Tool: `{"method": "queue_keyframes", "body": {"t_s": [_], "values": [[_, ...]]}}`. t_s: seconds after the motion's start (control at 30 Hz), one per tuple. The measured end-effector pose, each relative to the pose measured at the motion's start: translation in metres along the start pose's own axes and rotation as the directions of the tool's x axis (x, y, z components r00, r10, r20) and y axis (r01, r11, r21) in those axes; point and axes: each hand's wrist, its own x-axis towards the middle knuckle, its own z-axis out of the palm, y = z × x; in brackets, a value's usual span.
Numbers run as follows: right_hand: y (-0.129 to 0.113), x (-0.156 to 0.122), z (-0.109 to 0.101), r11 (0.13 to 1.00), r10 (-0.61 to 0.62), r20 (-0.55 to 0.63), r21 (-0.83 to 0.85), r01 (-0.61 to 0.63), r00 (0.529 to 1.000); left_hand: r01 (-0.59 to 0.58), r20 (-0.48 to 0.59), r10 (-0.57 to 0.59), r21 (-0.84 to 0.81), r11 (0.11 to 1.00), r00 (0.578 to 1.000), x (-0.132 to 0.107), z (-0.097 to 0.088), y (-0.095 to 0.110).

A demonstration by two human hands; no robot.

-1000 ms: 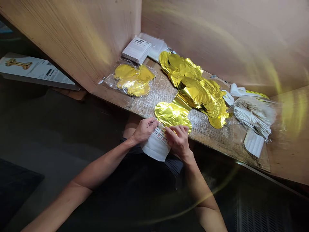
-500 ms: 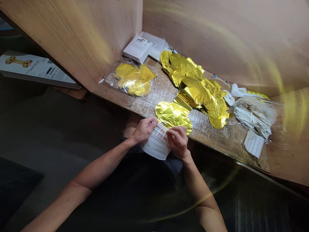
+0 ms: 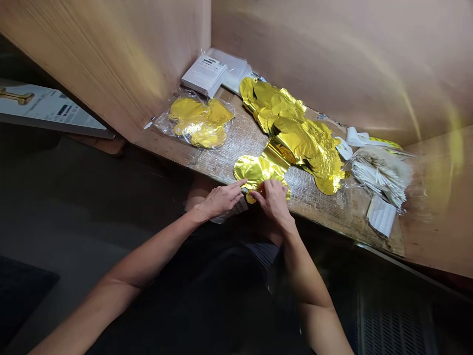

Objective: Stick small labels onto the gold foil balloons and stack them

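Observation:
A flat gold foil balloon (image 3: 254,168) lies with its rounded end at the shelf's front edge. My right hand (image 3: 274,199) grips that end, thumb below and bent fingers on top. From the left, my left hand (image 3: 221,199) reaches to the same edge, its forefinger stretched out by the foil. Under its curled lower fingers hangs a white sticker sheet (image 3: 236,211), mostly hidden. Behind my right hand spreads a heap of gold foil balloons (image 3: 306,140).
A clear bag of folded gold foil (image 3: 202,121) lies left on the shelf (image 3: 225,160). Printed cards (image 3: 204,74) are stacked behind it. To the right are a bag of white straws (image 3: 384,175), a folded white paper piece (image 3: 381,215) and white ribbon (image 3: 356,137). Wooden panels enclose the shelf.
The sticker sheet has dropped under my left hand, its printed face now mostly hidden. My right hand has left the sheet and taken hold of the foil balloon's near end. The view shifted slightly.

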Motion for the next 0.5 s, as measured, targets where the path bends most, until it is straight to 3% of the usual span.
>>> {"method": "queue_keyframes", "body": {"t_s": [0.13, 0.3, 0.43, 0.5], "values": [[0.014, 0.011, 0.000, 0.997, -0.012, 0.144, 0.083, 0.000, 0.989, -0.101, -0.035, 0.101, -0.013, 0.995, 0.994, -0.003, 0.001, 0.003], [0.018, 0.024, -0.006, 0.957, 0.092, 0.277, 0.242, -0.162, 0.956, -0.234, 0.009, 0.234, 0.046, 0.971, 0.972, -0.008, 0.014, 0.012], [0.012, 0.027, -0.005, 0.945, 0.133, 0.309, 0.246, -0.215, 0.942, -0.168, 0.046, 0.163, 0.121, 0.978, 0.986, -0.009, 0.025, 0.014], [0.023, 0.036, -0.013, 0.946, 0.105, 0.298, 0.263, -0.188, 0.949, -0.132, 0.046, 0.127, 0.112, 0.985, 0.991, -0.009, 0.027, 0.014]]}}
